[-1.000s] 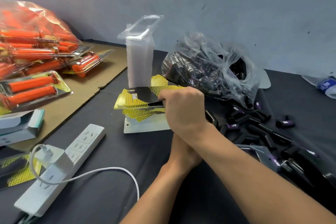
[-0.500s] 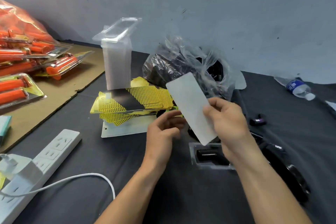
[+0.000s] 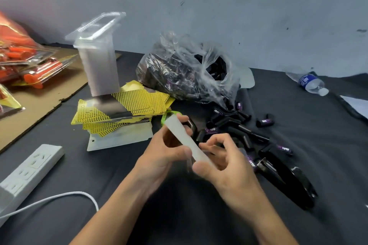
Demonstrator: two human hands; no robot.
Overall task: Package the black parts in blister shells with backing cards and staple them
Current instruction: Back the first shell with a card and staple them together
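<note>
Both hands hold one white backing card (image 3: 184,140) seen nearly edge-on above the dark table. My left hand (image 3: 163,153) pinches its upper part, and my right hand (image 3: 223,162) pinches its lower end with thumb and curled fingers. A clear blister shell seems to lie under the card, blurred. Loose black parts (image 3: 237,127) with purple labels lie just behind the hands. A stack of yellow dotted backing cards (image 3: 123,105) sits to the left, a tall stack of clear blister shells (image 3: 98,65) behind it. A black stapler (image 3: 286,181) lies at the right.
A clear plastic bag of black parts (image 3: 185,71) stands at the back. Packaged orange parts (image 3: 29,65) lie on cardboard (image 3: 39,103) at far left. A white power strip (image 3: 29,169) with its cable is at front left, a water bottle (image 3: 310,83) at back right.
My right hand brought the white card down from upright and turned it nearly edge-on. My left hand, open beside it before, now pinches its upper end. The view shifted slightly.
</note>
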